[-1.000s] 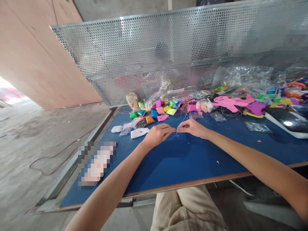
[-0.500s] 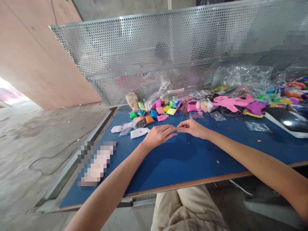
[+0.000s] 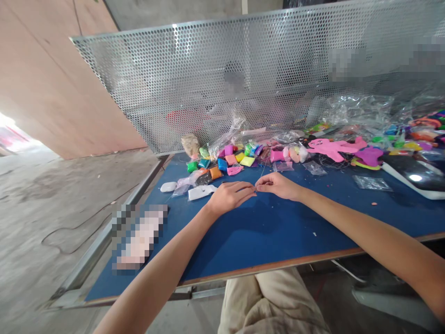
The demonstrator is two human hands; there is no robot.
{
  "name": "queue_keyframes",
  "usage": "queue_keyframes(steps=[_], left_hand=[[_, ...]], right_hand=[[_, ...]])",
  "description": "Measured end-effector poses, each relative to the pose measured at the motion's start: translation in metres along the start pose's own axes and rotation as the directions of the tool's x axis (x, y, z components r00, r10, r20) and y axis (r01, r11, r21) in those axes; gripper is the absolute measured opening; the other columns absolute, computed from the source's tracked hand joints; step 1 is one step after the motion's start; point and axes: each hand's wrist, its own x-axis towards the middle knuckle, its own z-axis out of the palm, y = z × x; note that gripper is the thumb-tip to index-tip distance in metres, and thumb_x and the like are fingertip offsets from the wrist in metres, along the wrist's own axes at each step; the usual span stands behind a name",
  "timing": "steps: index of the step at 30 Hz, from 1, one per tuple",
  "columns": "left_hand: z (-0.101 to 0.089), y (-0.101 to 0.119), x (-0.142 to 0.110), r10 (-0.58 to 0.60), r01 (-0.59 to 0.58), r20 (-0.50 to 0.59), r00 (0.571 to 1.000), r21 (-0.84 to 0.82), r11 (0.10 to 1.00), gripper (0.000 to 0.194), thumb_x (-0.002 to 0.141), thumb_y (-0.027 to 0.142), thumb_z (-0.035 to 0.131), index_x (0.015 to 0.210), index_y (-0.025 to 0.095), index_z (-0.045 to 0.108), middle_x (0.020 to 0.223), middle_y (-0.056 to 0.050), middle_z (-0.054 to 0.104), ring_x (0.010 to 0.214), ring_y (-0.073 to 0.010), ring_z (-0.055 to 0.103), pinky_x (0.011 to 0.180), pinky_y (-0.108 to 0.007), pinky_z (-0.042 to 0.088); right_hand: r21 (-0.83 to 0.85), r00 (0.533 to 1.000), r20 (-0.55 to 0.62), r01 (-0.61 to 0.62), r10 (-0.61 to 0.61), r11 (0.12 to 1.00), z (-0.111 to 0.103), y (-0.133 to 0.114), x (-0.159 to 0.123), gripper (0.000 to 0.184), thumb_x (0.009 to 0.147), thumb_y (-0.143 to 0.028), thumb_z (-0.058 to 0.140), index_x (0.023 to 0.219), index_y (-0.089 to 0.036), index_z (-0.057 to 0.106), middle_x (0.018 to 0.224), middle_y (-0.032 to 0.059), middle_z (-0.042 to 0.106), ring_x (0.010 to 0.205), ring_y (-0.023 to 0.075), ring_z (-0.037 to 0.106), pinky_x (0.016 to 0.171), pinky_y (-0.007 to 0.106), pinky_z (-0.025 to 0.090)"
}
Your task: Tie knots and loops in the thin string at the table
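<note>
Over the middle of the blue table (image 3: 222, 241), my left hand (image 3: 232, 195) and my right hand (image 3: 278, 185) meet at the fingertips. Both are closed in a pinch around a thin strand (image 3: 264, 167), which rises from between them toward the back; whether it is wire or thread I cannot tell. The fingers hide its lower end. Just left of my left hand lies a white packet (image 3: 200, 191). Small colourful packets (image 3: 222, 164), perhaps of modelling clay, are spread behind the hands.
A perforated metal panel (image 3: 208, 83) stands along the table's back. At the right are a pink figure-shaped piece (image 3: 333, 147), a clear bag (image 3: 371, 183) and a black-and-white device (image 3: 415, 174). A white case (image 3: 168, 187) and a blurred flat item (image 3: 142, 236) lie at the left.
The fingertips of both hands have shifted very slightly around the strand. Everything on the table stays where it was.
</note>
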Motion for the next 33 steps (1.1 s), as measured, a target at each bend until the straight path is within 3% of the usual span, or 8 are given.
queue_keyframes(steps=[6,10,14,17,21,27,31,33], left_hand=[[0.0,0.0,-0.001,0.041,-0.039,-0.02,0.999,0.059,0.997,0.016,0.097,0.027,0.056,0.106,0.02,0.067,0.106,-0.004,0.074,0.09,-0.0139,0.072,0.083,-0.026,0.058],[0.002,0.002,0.0,0.002,-0.001,-0.027,1.0,0.032,0.999,0.017,0.098,0.028,0.054,0.106,0.02,0.067,0.107,-0.005,0.074,0.092,-0.0137,0.072,0.083,-0.025,0.057],[0.003,0.006,0.002,-0.147,0.145,-0.045,0.988,-0.044,0.988,0.017,0.098,0.03,0.055,0.103,0.02,0.069,0.099,-0.004,0.075,0.085,-0.0131,0.071,0.076,-0.024,0.054],[0.004,0.008,0.004,-0.299,0.295,-0.044,0.953,-0.079,0.952,0.018,0.096,0.033,0.058,0.098,0.021,0.071,0.089,-0.001,0.075,0.069,-0.0113,0.067,0.067,-0.023,0.05],[0.002,0.014,0.009,-0.423,0.415,-0.015,0.906,-0.163,0.895,0.02,0.094,0.037,0.06,0.096,0.023,0.073,0.091,-0.002,0.075,0.077,-0.0148,0.066,0.076,-0.028,0.049],[-0.005,0.017,0.018,-0.607,0.618,0.156,0.779,-0.353,0.703,0.028,0.094,0.043,0.057,0.088,0.022,0.076,0.088,-0.001,0.075,0.075,-0.0161,0.06,0.071,-0.029,0.044],[-0.007,0.015,0.021,-0.61,0.692,0.373,0.699,-0.569,0.445,0.037,0.094,0.048,0.055,0.083,0.019,0.075,0.083,-0.002,0.075,0.073,-0.0152,0.061,0.068,-0.028,0.044],[-0.007,0.014,0.021,-0.621,0.707,0.4,0.674,-0.593,0.386,0.038,0.094,0.049,0.054,0.085,0.019,0.075,0.084,-0.003,0.075,0.072,-0.0151,0.062,0.067,-0.027,0.044]], right_hand=[[-0.094,0.999,-0.012,0.049,-0.051,0.994,0.0,-0.002,0.0,0.039,0.085,-0.056,0.065,0.091,-0.018,0.075,0.085,0.004,0.07,0.074,0.0177,0.056,0.068,0.03,0.041],[-0.169,0.993,-0.034,0.105,-0.112,0.98,0.002,-0.005,0.0,0.036,0.088,-0.053,0.061,0.09,-0.019,0.074,0.089,0.0045,0.072,0.079,0.0199,0.059,0.074,0.032,0.043],[-0.244,0.979,-0.106,0.145,-0.175,0.959,0.003,-0.01,-0.003,0.03,0.091,-0.048,0.059,0.091,-0.021,0.073,0.092,0.0046,0.072,0.085,0.0217,0.06,0.077,0.034,0.043],[-0.307,0.961,-0.154,0.173,-0.228,0.936,0.004,-0.014,-0.005,0.025,0.092,-0.043,0.059,0.091,-0.022,0.073,0.093,0.0057,0.073,0.09,0.0235,0.06,0.082,0.036,0.043],[-0.349,0.947,-0.168,0.203,-0.274,0.915,0.005,-0.015,-0.006,0.022,0.093,-0.04,0.059,0.09,-0.022,0.073,0.095,0.0059,0.073,0.091,0.0233,0.06,0.083,0.037,0.044],[-0.48,0.91,-0.161,0.267,-0.383,0.836,0.008,-0.016,-0.006,0.017,0.095,-0.035,0.061,0.09,-0.023,0.071,0.094,0.0037,0.075,0.088,0.0215,0.059,0.081,0.036,0.043],[-0.63,0.868,-0.159,0.278,-0.471,0.725,0.013,-0.019,-0.01,0.019,0.097,-0.033,0.057,0.089,-0.023,0.07,0.098,0.0035,0.075,0.091,0.0223,0.059,0.09,0.042,0.036],[-0.664,0.854,-0.182,0.259,-0.487,0.702,0.015,-0.02,-0.011,0.019,0.098,-0.033,0.056,0.089,-0.023,0.07,0.099,0.0036,0.075,0.092,0.0227,0.058,0.092,0.043,0.034]])
